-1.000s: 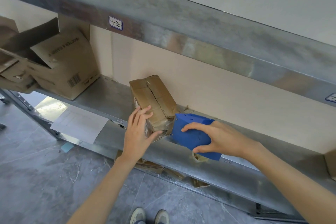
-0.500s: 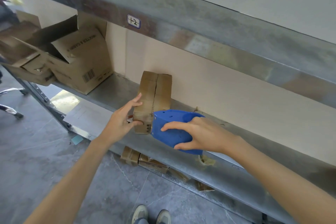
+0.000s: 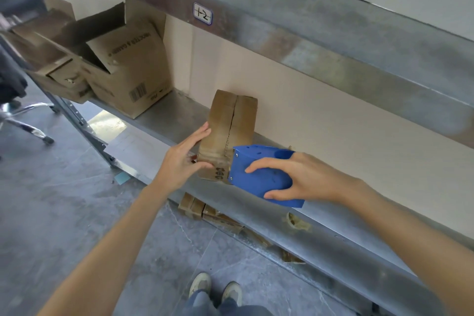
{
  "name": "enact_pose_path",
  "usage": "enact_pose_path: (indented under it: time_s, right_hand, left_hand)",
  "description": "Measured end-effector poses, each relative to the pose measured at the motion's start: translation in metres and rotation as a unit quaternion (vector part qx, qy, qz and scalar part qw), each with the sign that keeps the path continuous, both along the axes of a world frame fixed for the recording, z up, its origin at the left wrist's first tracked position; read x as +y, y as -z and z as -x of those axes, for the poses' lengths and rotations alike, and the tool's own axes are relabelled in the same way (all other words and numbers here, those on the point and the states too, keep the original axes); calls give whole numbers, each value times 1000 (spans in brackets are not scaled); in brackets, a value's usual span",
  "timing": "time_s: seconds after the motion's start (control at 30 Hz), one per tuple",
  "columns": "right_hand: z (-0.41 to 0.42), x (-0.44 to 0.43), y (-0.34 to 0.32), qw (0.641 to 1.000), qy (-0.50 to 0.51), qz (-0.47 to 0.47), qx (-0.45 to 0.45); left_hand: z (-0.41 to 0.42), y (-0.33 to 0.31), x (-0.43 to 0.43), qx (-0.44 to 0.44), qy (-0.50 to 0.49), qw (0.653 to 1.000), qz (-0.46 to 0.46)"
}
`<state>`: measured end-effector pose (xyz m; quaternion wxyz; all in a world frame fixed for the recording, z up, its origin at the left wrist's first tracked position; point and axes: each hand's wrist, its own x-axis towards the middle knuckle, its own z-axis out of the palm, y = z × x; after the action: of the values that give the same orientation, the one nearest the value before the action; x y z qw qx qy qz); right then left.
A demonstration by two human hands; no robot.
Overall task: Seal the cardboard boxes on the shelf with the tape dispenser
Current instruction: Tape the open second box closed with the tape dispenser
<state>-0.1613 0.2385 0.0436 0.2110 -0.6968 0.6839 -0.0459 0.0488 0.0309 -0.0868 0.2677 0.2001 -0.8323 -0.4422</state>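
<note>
A small brown cardboard box [image 3: 230,120] stands on the metal shelf [image 3: 169,120], its closed flaps meeting in a seam that faces me. My left hand [image 3: 183,161] holds its left near corner, thumb across the front and fingers along the side. In my right hand [image 3: 302,177] I grip a blue tape dispenser [image 3: 259,174]. Its front edge touches the box's near end at the seam, over a band of clear tape.
A large cardboard box [image 3: 128,69] with raised flaps sits at the shelf's left end, smaller open boxes [image 3: 59,74] beside it. Flattened cardboard [image 3: 213,213] lies on the floor under the shelf. An upper shelf beam [image 3: 282,23] hangs overhead. A chair base [image 3: 28,123] stands far left.
The small box has been turned so its seam runs straight away from me. The dispenser has stayed at the box's near end, and my left hand slid from the top to the left corner.
</note>
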Motion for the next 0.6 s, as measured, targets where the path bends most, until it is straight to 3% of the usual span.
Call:
enact_pose_path:
  time_s: [0.6]
  right_hand:
    - [54,50,0,997,66,-25,-41]
  left_hand:
    - [4,2,2,-14,-10,999,-31]
